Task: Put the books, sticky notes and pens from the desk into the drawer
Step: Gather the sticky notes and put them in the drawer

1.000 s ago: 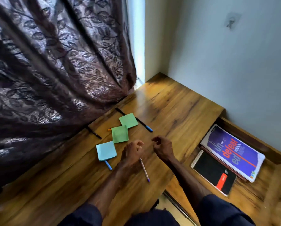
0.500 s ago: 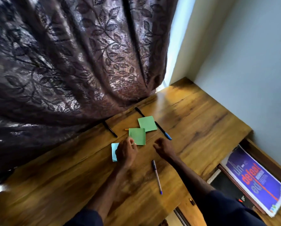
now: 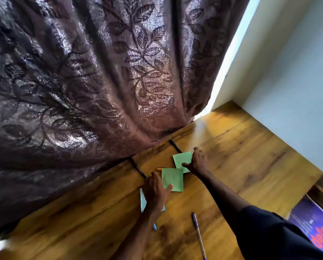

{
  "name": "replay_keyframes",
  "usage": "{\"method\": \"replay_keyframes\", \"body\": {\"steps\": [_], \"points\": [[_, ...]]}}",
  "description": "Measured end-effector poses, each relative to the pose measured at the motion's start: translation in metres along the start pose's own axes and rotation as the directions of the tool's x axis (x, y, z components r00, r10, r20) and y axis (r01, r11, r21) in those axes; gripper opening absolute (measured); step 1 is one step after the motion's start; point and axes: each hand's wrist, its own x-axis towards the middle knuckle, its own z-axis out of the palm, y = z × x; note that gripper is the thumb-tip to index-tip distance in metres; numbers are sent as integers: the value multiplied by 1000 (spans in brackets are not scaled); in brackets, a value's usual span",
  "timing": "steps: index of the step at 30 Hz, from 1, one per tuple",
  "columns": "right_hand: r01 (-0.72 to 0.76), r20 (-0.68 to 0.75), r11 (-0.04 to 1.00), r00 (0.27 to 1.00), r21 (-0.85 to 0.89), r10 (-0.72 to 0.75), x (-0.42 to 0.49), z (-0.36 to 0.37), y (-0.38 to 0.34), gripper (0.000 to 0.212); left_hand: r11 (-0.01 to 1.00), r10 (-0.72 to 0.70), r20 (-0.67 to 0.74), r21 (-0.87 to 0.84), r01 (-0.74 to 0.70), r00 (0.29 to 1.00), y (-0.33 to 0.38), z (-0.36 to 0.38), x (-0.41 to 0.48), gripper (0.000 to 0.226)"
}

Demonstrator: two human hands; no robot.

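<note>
Two green sticky-note pads lie mid-desk. My right hand (image 3: 196,162) pinches the far green pad (image 3: 181,158), with the thumb on top and the fingers at its right edge. My left hand (image 3: 155,192) lies flat with spread fingers, its thumb on the edge of the near green pad (image 3: 172,178). It covers most of a light blue pad (image 3: 142,202). A blue-capped pen (image 3: 154,227) pokes out under my left wrist. A slim blue-tipped pen (image 3: 199,235) lies nearer me. Two black pens (image 3: 137,167) (image 3: 173,145) lie by the curtain. An orange pen tip (image 3: 159,169) shows beside the near pad.
A dark leaf-patterned curtain (image 3: 93,87) hangs over the desk's back-left edge. The wooden desk (image 3: 250,158) meets a pale wall on the right. At the lower right, a purple book (image 3: 318,231) lies in the open drawer, below the desk edge.
The view has swung left, away from the drawer. Both hands reached forward: the right hand went from above the desk to the far green pad, and the left slid onto the near green pad.
</note>
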Motion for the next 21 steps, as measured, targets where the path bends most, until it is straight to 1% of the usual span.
{"method": "replay_keyframes", "body": {"steps": [2,5,7,10,12,14,15,18,21], "points": [[7,22,999,1000,-40,-6,3,5,-1,89,1000,3,21,-12,-3,1000,2,3,2,100],[20,41,998,999,-67,-17,6,10,-4,84,1000,8,23,-21,-7,1000,7,8,3,106],[6,63,999,998,-54,-3,8,12,-6,85,1000,3,24,-7,-3,1000,10,9,3,109],[-10,52,1000,999,6,9,10,14,-4,84,1000,-14,17,9,14,1000,13,10,5,107],[23,45,998,999,52,-25,7,14,-1,75,999,-41,34,-5,41,999,14,10,6,106],[45,35,995,998,85,-48,5,12,3,61,998,-59,37,-24,60,998,16,9,6,102],[44,28,994,999,101,-47,4,10,5,54,997,-67,35,-31,68,997,18,9,5,97],[21,-15,978,1000,207,-18,6,12,18,32,994,-77,23,-75,79,997,18,8,4,73],[26,-59,949,998,315,-8,-1,8,30,11,989,-65,25,-130,68,998,15,10,1,62]]}}
